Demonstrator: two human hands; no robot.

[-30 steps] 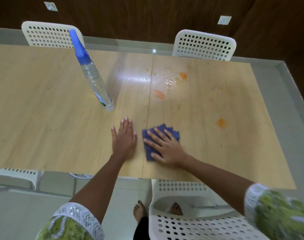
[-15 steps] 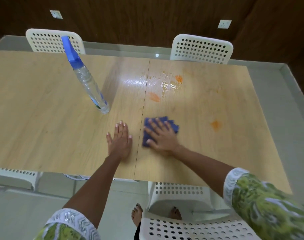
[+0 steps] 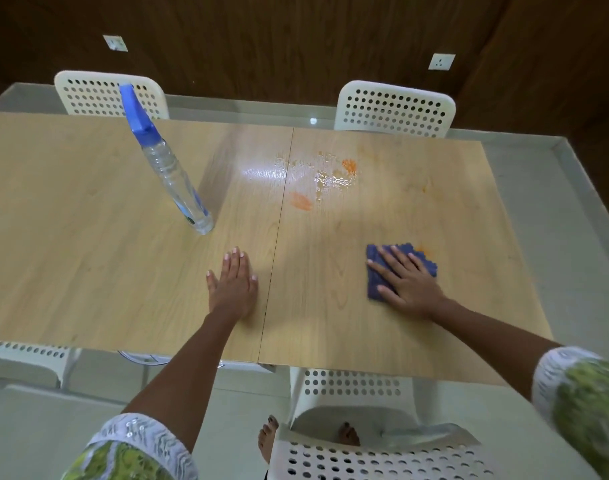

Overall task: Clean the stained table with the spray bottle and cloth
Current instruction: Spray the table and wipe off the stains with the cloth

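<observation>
Head view shows the job barely begun: the right hand (image 3: 408, 284) presses flat, fingers straight, on the cloth (image 3: 377, 271) over a stain toward the desk's (image 3: 88, 254) right edge, the left hand (image 3: 233, 282) rests open, the bottle (image 3: 173, 171) stands left, and two wet stains (image 3: 301, 201) mid-desk remain.

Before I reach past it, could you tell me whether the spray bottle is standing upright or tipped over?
Upright. The spray bottle stands on its base on the table, blue trigger head on top; its lean looks like wide-angle distortion. Neither hand touches it.
</observation>
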